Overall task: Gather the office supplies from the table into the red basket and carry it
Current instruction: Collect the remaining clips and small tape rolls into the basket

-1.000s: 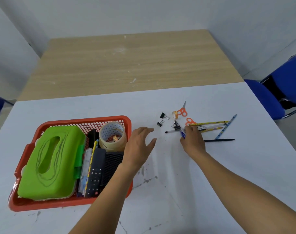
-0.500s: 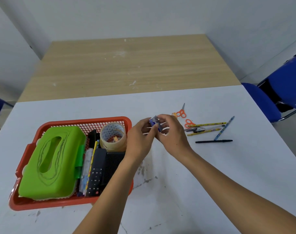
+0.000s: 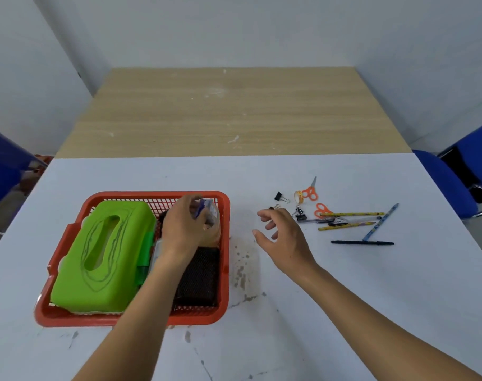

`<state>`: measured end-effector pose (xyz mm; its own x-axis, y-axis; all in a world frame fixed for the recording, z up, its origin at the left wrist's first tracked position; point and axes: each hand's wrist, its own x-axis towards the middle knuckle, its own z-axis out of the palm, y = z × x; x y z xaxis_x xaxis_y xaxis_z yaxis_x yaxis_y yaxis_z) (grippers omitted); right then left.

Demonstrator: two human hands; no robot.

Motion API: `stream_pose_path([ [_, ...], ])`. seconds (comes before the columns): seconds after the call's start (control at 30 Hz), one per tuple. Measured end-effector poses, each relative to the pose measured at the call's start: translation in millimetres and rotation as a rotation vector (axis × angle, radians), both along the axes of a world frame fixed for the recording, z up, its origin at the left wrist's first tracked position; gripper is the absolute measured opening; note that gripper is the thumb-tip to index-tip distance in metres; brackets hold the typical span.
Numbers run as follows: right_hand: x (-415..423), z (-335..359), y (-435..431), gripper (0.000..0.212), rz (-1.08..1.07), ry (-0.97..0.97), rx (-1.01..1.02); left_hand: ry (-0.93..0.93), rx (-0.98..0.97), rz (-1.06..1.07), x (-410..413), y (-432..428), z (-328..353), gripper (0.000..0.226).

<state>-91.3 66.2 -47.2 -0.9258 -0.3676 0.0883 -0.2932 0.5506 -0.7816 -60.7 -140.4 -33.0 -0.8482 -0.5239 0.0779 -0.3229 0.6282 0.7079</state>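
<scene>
Currently, the left hand [image 3: 183,229] pinches a small blue item [image 3: 199,210] above the red basket [image 3: 195,319], which sits near-left on the surface [image 3: 344,298]. The right hand [image 3: 285,236] hovers empty, fingers spread, beside the binder clips [image 3: 281,197] and pens [image 3: 362,242].

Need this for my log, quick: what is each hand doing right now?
Left hand: holds a small blue item over the red basket.
Right hand: open, holding nothing.

We could not identify the blurred blue thing [image 3: 199,210] in our left hand [image 3: 180,232], which hid most of the tape roll [image 3: 216,229].
</scene>
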Motion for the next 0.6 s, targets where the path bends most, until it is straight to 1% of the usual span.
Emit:
stream_pose_path([
  [0.13, -2, -9, 11, 0.035, -0.017, -0.021, 0.052, -0.192, -0.379, -0.098, -3, -20, -8, 0.028],
  [0.2, -3, -13, 15, 0.035, -0.027, -0.029, 0.073, -0.31, -0.495, -0.131, -7, -21, -12, 0.028],
  [0.23, -4, -14, 17, 0.035, -0.029, -0.033, 0.08, -0.344, -0.522, -0.138, -8, -20, -12, 0.029],
  [0.3, -4, -18, 20, 0.033, -0.03, -0.039, 0.092, -0.342, -0.545, -0.147, -10, -17, -12, 0.03],
  [0.47, -8, -23, 29, 0.032, -0.042, -0.065, 0.116, -0.214, -0.52, -0.125, -15, -5, -13, 0.031],
  [0.6, -19, -23, 33, 0.031, -0.064, -0.05, 0.138, -0.077, -0.401, -0.181, -23, 15, -5, 0.036],
])
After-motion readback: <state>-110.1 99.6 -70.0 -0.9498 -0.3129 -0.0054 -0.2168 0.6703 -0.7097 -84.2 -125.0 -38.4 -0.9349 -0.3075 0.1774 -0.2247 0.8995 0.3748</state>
